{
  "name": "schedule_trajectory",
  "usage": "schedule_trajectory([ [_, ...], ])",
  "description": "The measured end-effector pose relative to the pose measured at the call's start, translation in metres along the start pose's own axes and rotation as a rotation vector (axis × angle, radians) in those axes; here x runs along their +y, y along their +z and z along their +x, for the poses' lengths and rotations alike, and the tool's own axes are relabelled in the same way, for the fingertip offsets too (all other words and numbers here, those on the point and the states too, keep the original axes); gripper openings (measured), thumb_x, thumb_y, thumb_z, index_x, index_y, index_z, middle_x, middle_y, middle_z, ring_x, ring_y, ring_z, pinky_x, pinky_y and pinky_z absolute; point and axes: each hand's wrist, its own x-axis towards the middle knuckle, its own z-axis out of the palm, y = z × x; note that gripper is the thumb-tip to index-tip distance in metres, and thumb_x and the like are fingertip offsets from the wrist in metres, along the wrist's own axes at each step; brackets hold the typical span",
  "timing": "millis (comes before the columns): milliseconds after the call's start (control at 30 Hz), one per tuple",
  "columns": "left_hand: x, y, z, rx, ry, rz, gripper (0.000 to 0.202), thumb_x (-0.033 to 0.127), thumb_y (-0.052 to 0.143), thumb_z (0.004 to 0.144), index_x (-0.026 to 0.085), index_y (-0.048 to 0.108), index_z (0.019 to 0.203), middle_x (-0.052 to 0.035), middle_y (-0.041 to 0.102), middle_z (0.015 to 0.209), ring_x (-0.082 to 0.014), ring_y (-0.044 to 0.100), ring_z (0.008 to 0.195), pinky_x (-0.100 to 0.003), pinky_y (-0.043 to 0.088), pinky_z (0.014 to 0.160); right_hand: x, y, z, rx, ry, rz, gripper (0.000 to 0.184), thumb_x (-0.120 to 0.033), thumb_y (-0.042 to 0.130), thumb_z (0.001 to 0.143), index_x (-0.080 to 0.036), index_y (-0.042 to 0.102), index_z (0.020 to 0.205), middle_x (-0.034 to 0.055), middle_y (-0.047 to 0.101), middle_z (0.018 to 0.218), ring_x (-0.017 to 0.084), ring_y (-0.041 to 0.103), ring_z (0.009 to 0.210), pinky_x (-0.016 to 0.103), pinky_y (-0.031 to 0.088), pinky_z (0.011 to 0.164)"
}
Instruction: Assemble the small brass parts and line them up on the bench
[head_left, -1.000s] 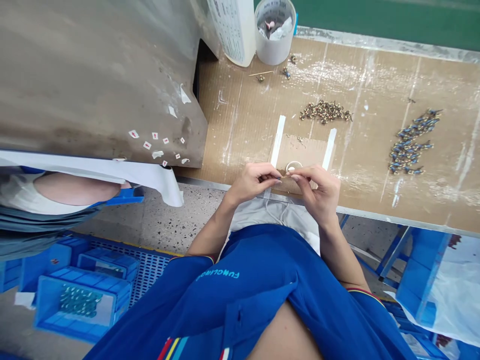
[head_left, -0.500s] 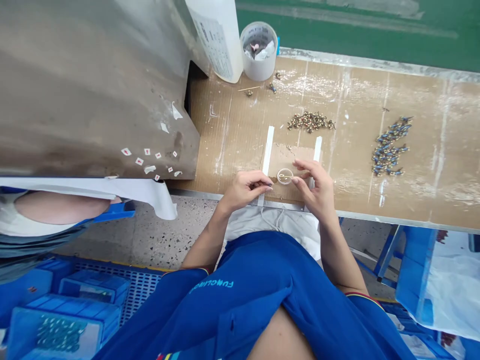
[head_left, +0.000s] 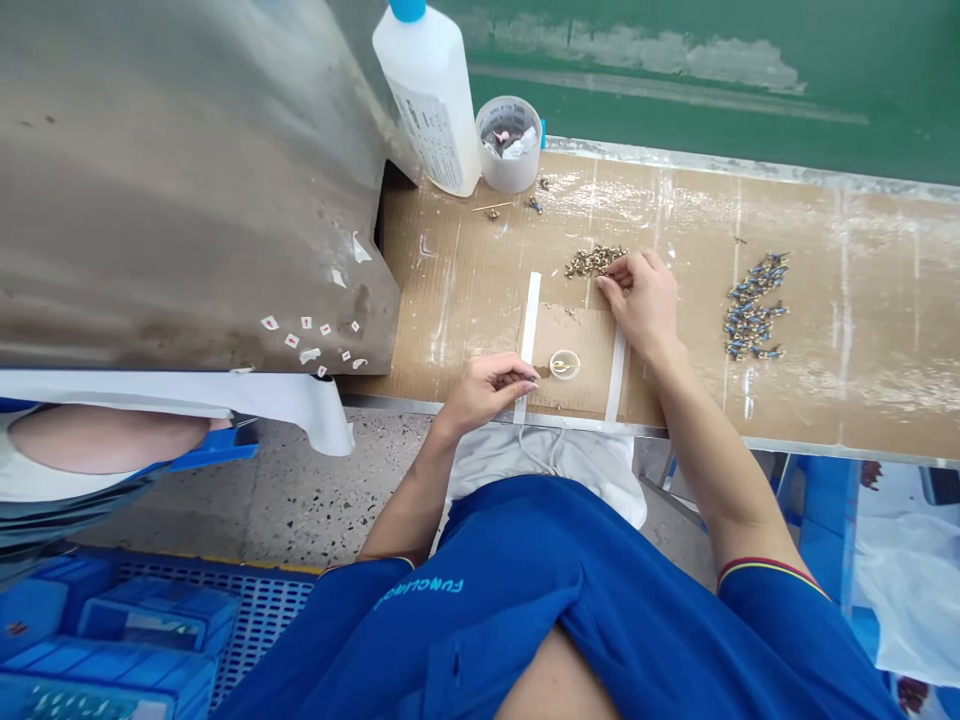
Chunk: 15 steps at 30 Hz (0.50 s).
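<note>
My right hand (head_left: 646,300) reaches to the near right edge of a pile of small brass-coloured metal parts (head_left: 591,262), its thumb and fingertips pinched together; anything between them is hidden. Closer to the table's front edge, my left hand (head_left: 489,388) is closed in a pinch, with something tiny and dark at its fingertips that I cannot make out. Just right of those fingertips, a small round clear dish (head_left: 565,364) with gold-coloured bits inside rests on a cardboard piece (head_left: 596,385). White tape strips (head_left: 531,325) run along both sides of the cardboard.
A second pile of blue-and-brass parts (head_left: 754,310) lies to the right. At the back left stand a white bottle (head_left: 431,105) and a round tub (head_left: 510,170) with scraps. A metal housing (head_left: 195,200) borders the left. Another person's arm (head_left: 112,440) shows at lower left.
My right hand has moved away from the dish, up and forward to the brass-coloured pile. My left hand stays pinched beside the dish. The view has tilted slightly upward.
</note>
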Motion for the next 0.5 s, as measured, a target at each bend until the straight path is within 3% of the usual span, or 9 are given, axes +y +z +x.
schedule_trajectory([
  [133,-0.001,0.0,-0.001,0.002,-0.005,-0.016,0.029,0.043,0.074,0.087,0.014,0.075,0.084,-0.0074,0.07,0.078,-0.0126,0.061,0.066,-0.022,0.047,0.057,0.001,0.004,0.003,-0.017,0.031,-0.018,0.007,-0.022,0.066,0.082,-0.023,0.06,0.081,0.0071,0.066,0.087,0.024,0.061,0.082,0.044,0.051,0.082],
  [300,-0.003,0.0,-0.002,-0.004,-0.019,-0.029,0.03,0.043,0.075,0.087,0.013,0.075,0.083,-0.0073,0.07,0.078,-0.0121,0.061,0.066,-0.022,0.048,0.057,0.001,-0.007,0.004,-0.082,0.109,-0.13,0.012,-0.017,0.064,0.079,-0.023,0.055,0.074,0.0094,0.064,0.078,0.028,0.058,0.083,0.049,0.049,0.086],
  [500,-0.005,0.001,-0.003,0.001,-0.019,-0.056,0.03,0.043,0.075,0.087,0.012,0.074,0.084,-0.0072,0.069,0.078,-0.0117,0.062,0.066,-0.021,0.048,0.057,-0.01,-0.022,-0.004,-0.185,0.131,-0.333,0.006,-0.015,0.057,0.081,-0.018,0.061,0.083,0.0148,0.064,0.086,0.031,0.057,0.088,0.049,0.046,0.087],
])
